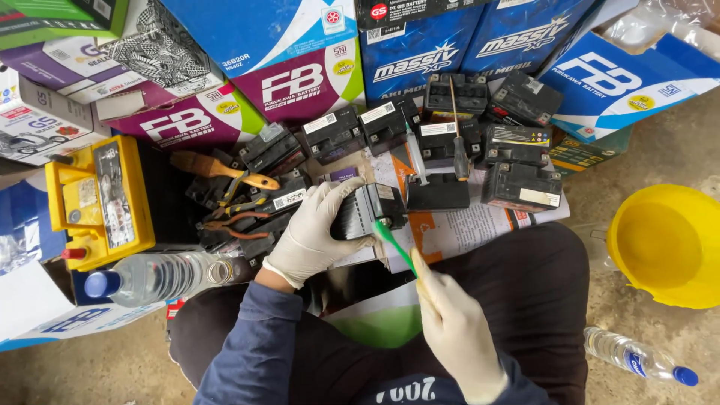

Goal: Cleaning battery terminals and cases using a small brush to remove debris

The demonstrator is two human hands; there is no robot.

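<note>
My left hand [313, 229], in a white glove, grips a small black battery [365, 211] and holds it tilted above my lap. My right hand [452, 330], also gloved, holds a green toothbrush [395, 247] whose head touches the lower right corner of that battery. Both arms wear dark blue sleeves. My legs in dark trousers are crossed below the hands.
Several black batteries [517, 142] lie on paper ahead, with a screwdriver [456, 135], a wooden-handled brush [217, 168] and pliers [238, 219]. A yellow battery [97, 201] and a water bottle [161, 276] lie left. A yellow bowl [666, 244] and another bottle [637, 358] sit right. Boxes [300, 82] are stacked behind.
</note>
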